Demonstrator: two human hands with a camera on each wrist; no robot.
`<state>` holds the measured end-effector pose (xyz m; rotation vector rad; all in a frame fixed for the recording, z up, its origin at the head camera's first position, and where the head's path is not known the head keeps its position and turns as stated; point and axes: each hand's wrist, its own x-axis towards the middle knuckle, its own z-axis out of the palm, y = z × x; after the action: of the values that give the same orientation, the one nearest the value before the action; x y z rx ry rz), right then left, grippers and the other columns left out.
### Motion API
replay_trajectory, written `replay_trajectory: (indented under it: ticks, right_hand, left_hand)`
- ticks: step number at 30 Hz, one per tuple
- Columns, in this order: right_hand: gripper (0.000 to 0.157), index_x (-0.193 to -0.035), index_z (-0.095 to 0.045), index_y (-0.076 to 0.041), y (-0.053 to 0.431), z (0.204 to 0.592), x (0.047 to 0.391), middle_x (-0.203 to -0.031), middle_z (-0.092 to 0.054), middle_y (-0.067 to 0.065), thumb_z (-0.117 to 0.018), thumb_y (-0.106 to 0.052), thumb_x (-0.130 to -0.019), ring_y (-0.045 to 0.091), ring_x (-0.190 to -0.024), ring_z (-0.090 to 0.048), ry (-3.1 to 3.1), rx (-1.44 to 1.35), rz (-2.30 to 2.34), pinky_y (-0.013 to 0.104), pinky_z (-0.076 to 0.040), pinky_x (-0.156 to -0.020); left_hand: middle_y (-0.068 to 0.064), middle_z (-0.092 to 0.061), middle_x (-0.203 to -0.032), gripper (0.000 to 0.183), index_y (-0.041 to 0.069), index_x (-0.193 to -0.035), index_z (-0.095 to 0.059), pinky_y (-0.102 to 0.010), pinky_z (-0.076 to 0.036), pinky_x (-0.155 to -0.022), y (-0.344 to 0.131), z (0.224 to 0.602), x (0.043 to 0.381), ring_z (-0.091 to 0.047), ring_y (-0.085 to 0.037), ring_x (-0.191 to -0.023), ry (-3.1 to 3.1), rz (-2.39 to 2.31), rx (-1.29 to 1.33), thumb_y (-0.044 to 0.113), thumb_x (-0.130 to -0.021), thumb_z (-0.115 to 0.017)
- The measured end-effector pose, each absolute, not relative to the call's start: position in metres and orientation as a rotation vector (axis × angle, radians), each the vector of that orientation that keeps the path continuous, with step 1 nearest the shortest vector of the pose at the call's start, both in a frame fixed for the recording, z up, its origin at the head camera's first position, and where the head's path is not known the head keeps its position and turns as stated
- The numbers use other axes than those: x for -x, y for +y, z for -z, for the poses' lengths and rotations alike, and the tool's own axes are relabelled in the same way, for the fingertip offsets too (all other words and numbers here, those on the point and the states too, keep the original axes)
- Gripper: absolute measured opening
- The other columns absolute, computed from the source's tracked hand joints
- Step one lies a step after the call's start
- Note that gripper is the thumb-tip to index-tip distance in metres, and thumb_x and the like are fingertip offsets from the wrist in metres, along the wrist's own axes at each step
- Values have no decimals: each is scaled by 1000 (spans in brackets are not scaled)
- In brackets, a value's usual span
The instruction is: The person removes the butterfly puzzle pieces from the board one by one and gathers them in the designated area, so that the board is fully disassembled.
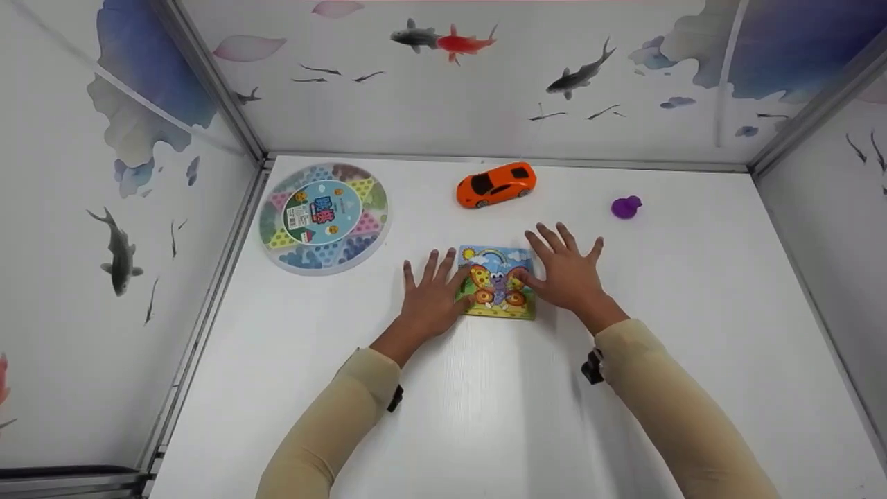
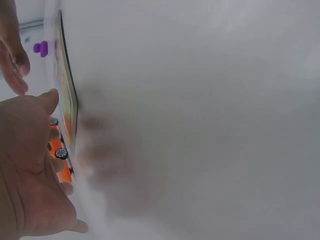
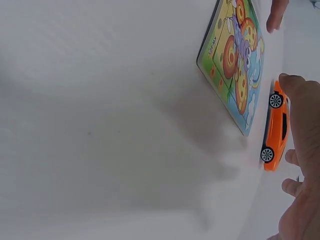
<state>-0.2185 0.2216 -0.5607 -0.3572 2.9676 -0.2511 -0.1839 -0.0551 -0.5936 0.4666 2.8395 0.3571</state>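
A small square butterfly puzzle (image 1: pixel 497 284) lies flat on the white table between the two hands. My left hand (image 1: pixel 431 299) is spread at its left side, with the thumb and forefinger overlapping its edge in the head view. On the other side my right hand (image 1: pixel 569 274) has its fingers fanned out, and its thumb reaches over the picture's right edge. The right wrist view shows the puzzle (image 3: pixel 237 57) flat, with the right thumb raised above the table. From the left wrist, the puzzle (image 2: pixel 66 92) appears edge-on beside the left thumb.
Behind the puzzle stands an orange toy car (image 1: pixel 496 185). A round Chinese checkers board (image 1: pixel 325 219) lies at the back left, and a small purple toy (image 1: pixel 626 206) at the back right. Printed panels with fish enclose the table's back and sides.
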Motion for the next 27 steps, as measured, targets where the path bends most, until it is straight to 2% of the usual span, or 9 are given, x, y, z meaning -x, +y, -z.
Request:
replay_trajectory:
  ticks: [8,16,21,27]
  right_hand:
    - [81,-174,-37,-23,192,574,216,-184,-30,8,-63,-61,-107,41,-172,-20,2941,409,236,94,-3,-121]
    - [70,-171,-43,-24,170,584,214,-182,-35,6,-60,-55,-111,39,-170,-27,2923,501,231,93,-9,-121]
    - [61,-167,-49,-22,161,589,213,-178,-42,5,-61,-47,-113,37,-169,-32,2905,570,258,92,-12,-122]
    - [54,-164,-53,-20,152,588,214,-173,-49,6,-61,-37,-114,36,-164,-39,2899,625,303,92,-17,-121]
  left_hand:
    - [-1,-13,-189,66,31,-176,-32,-80,-6,-133,-45,602,185,-7,-34,-176,2830,-310,-496,55,-116,-46]
    - [-1,-14,-188,69,29,-177,-31,-78,-6,-134,-42,599,186,-9,-34,-175,2806,-320,-495,56,-115,-48]
    - [-2,-15,-188,72,24,-176,-32,-78,-5,-134,-43,600,186,-9,-33,-175,2798,-344,-490,57,-114,-49]
    - [-2,-18,-188,71,21,-173,-37,-78,-11,-134,-44,597,188,-14,-32,-175,2812,-327,-508,58,-114,-49]
